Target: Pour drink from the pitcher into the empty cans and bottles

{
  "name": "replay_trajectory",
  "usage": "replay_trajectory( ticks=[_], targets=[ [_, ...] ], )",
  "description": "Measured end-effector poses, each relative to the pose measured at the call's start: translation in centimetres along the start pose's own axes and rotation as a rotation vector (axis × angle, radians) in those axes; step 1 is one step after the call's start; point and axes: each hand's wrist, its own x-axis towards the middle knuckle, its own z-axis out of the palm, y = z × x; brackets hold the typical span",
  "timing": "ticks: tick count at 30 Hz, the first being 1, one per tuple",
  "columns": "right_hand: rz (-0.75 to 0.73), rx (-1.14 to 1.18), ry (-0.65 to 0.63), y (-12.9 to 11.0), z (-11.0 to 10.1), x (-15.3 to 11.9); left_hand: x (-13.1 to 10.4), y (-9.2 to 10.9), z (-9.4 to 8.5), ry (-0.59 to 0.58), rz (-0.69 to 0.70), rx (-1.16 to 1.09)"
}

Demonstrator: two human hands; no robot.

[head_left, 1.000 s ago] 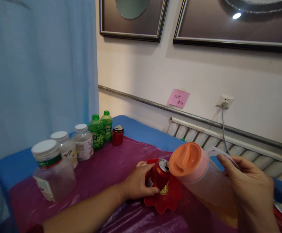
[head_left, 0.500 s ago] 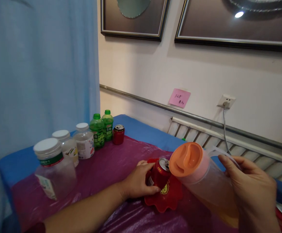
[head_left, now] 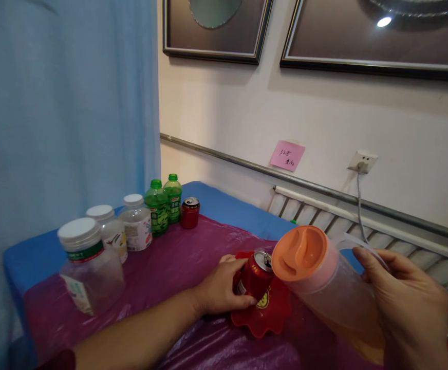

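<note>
The left hand (head_left: 224,288) has its grip clamped around a red can (head_left: 252,277), over a red mat (head_left: 264,321). To the right, the right hand (head_left: 411,295) clasps a tilted pitcher (head_left: 341,300), its orange lid (head_left: 300,253) beside the can.

Head view: from the person's head, above the near part of the purple-plastic-covered worktop (head_left: 193,262).
Facing: forward and down, toward the plain white wall (head_left: 216,103).
Closest: bare right hand (head_left: 411,298), large at right; bare left hand (head_left: 222,289) a little farther off.
Far: two black-framed rectangular brown pictures (head_left: 218,37), cut by the top edge.
Left side: pale blue fabric curtain (head_left: 73,113).
</note>
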Motion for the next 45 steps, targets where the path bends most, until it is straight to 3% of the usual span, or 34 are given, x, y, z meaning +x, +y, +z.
replay_trajectory(
  ticks=[45],
  targets=[
    [-0.028,-0.056,0.043,0.32,-0.63,-0.55,-0.07,0.37,0.12,-0.004,-0.013,-0.023]
  ],
)
